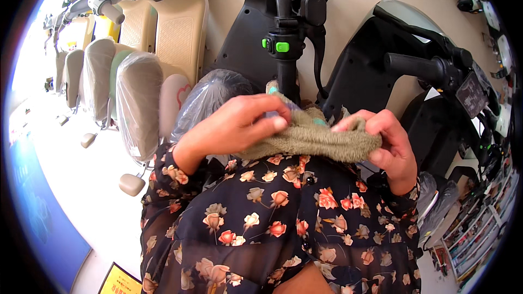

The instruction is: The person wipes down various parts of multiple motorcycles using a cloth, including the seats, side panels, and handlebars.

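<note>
A fuzzy olive-green cloth (pixel 327 140) is stretched between my two hands, close in front of my body. My left hand (pixel 239 122) lies over its left part, thumb and fingers pinched together on it. At the other end my right hand (pixel 391 144) grips a fold, with the thumb below and the fingers curled over the top. Bits of turquoise and purple show behind the cloth, too small to make out. Just beyond it rises a black handlebar grip (pixel 286 76) with green buttons, part of a scooter whose lower body is hidden by the cloth.
Left stand cream scooters (pixel 180 16) and plastic-wrapped seats (pixel 139 98). A wrapped dark seat (pixel 212 98) sits by my left wrist. To the right is another black scooter with a handlebar grip (pixel 417 67). A shelf rack (pixel 485 234) stands at lower right, a yellow sign (pixel 120 282) at lower left.
</note>
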Demonstrator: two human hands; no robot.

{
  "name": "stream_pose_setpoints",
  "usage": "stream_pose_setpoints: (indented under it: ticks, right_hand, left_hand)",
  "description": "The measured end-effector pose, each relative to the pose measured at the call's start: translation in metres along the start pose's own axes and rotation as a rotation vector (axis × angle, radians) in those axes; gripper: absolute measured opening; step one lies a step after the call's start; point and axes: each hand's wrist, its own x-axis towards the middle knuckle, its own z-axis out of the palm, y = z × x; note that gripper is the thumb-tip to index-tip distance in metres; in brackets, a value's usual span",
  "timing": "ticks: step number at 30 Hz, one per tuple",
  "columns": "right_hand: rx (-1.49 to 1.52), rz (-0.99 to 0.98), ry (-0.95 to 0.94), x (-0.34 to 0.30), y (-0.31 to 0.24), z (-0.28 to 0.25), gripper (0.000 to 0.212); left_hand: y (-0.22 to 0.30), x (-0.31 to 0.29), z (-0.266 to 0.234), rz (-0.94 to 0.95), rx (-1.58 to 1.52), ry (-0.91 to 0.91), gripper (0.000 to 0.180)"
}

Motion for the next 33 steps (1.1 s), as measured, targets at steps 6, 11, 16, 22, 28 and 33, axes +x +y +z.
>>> stream_pose_setpoints:
  ticks: [6,11,16,22,28,33]
  right_hand:
    - [-0.46,-0.172,-0.116,-0.011,-0.024,-0.017,0.023]
    - [-0.42,-0.158,-0.001,-0.021,-0.02,-0.02,0.036]
    - [-0.646,-0.039,0.115,-0.014,-0.012,-0.017,0.062]
    - [-0.636,-0.46,-0.155,0.038,0.004,0.006,0.081]
    - [-0.629,-0.341,-0.203,0.052,0.045,-0.007,0.054]
    - [-0.664,-0.384,0.202,0.015,0.028,-0.032,0.042]
  left_hand:
    - [0.013,0.004,0.002,0.161,-0.03,0.011,0.022]
    - [0.038,-0.006,-0.004,0.404,-0.119,0.23,0.021]
    - [0.068,-0.001,-0.006,0.776,0.02,0.142,0.019]
    - [0.095,0.018,0.007,0.831,-0.02,0.005,0.022]
    - [0.089,0.004,-0.005,0.86,-0.167,0.346,0.029]
    - [0.089,-0.01,-0.038,0.587,0.861,0.393,0.049]
